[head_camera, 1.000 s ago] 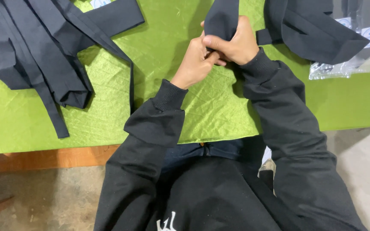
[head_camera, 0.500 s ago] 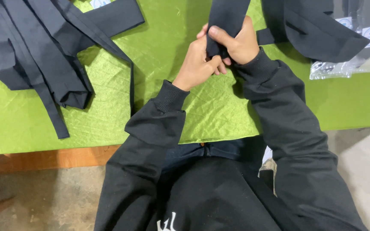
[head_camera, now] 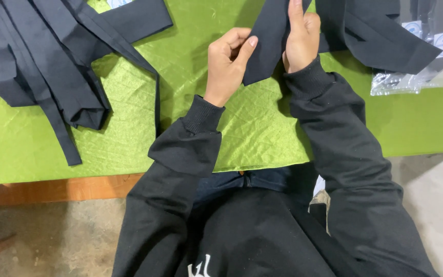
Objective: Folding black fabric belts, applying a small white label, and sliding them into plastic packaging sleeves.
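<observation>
My left hand (head_camera: 227,64) pinches the lower end of a dark fabric strip (head_camera: 267,43) between thumb and fingers. My right hand (head_camera: 300,38) lies against the same strip from the right, its fingers stretched up along the cloth. The strip runs up and out of the top of the view, held a little above the green quilted cloth (head_camera: 129,133) that covers the table. Both my arms are in black sleeves.
A heap of dark fabric strips (head_camera: 42,61) lies at the left on the green cloth. More dark cloth (head_camera: 385,41) lies at the top right, over clear plastic bags (head_camera: 426,56). The table's wooden edge (head_camera: 52,187) shows below, above a concrete floor.
The strip was bunched between my closed hands; now it hangs longer and flatter. Both hands have shifted up and apart, and my right fingers have straightened along it.
</observation>
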